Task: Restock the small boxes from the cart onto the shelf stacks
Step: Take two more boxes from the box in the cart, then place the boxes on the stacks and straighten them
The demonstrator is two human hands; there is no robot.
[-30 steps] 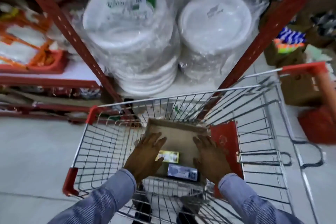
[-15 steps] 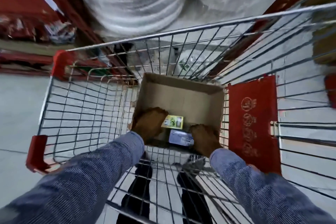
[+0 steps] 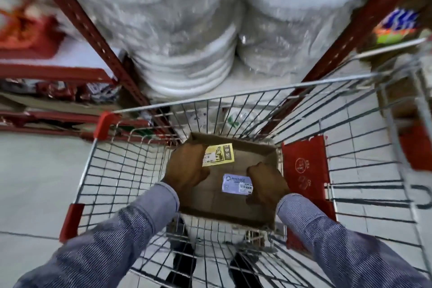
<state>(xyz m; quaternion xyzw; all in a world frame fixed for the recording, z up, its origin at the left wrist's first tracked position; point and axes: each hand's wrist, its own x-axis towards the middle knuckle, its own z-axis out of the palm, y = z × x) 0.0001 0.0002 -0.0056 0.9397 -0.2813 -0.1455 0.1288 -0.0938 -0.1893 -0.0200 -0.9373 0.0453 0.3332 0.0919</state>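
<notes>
A brown cardboard carton (image 3: pixel 254 147) sits open inside the wire shopping cart (image 3: pixel 121 170). My left hand (image 3: pixel 187 167) is closed on a small yellow box (image 3: pixel 218 154), lifted toward the carton's far left corner. A small blue-white box (image 3: pixel 236 183) is in the grip of my right hand (image 3: pixel 267 182), low in the carton near its right wall. Both blue striped sleeves reach in over the cart's near edge.
Red shelf uprights (image 3: pixel 93 37) frame plastic-wrapped stacks of white disposable plates (image 3: pixel 187 37) just beyond the cart. A red panel (image 3: pixel 304 170) stands in the cart right of the carton. Lower red shelves with goods (image 3: pixel 58 91) lie to the left; grey floor surrounds the cart.
My hands went from resting open over the two boxes to gripping them. The yellow box has risen in my left hand. My view swung down, then back up.
</notes>
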